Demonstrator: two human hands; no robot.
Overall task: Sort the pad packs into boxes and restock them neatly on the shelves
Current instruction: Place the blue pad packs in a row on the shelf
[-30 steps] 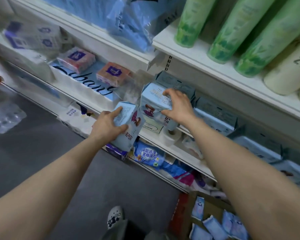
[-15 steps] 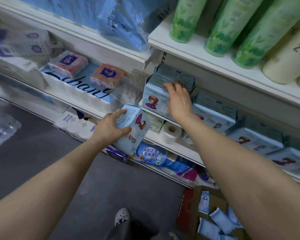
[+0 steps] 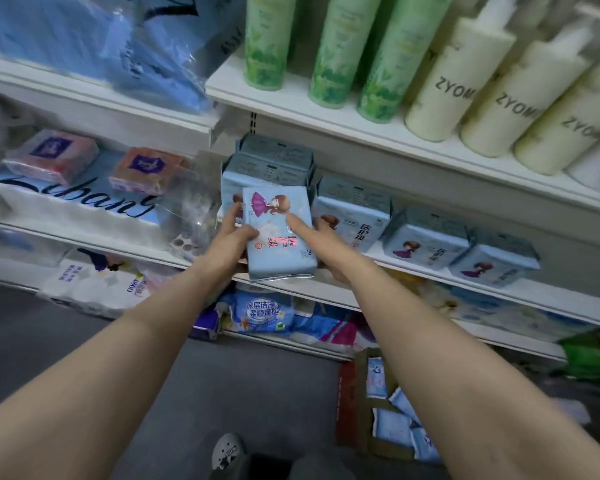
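1. The white shelf unit (image 3: pixel 413 268) fills the view. Its middle shelf carries a row of light blue pad packs (image 3: pixel 426 242), and the upper shelf carries green bottles (image 3: pixel 329 50) and cream bottles (image 3: pixel 454 88).
2. Both forearms reach forward from the lower corners of the view and meet in front of the middle shelf.
3. A cardboard box (image 3: pixel 364 403) stands on the grey floor at the lower right, with more blue packs lying loose inside it.
4. The held pad pack (image 3: pixel 279 233) is upright in front of the shelf edge, just before a stack of two packs (image 3: pixel 271 168). It is light blue, with a cartoon girl in a purple dress and red characters on its face.
5. The left hand (image 3: pixel 231 239) holds the pack at its left edge; the thumb lies on the front and the fingers go behind. This grip is grasping the pack.
6. The right hand (image 3: pixel 323 244) supports the pack from the right and below, with one straight finger on the front. Its other fingers are hidden, so I cannot tell whether this grip is clenched around it.
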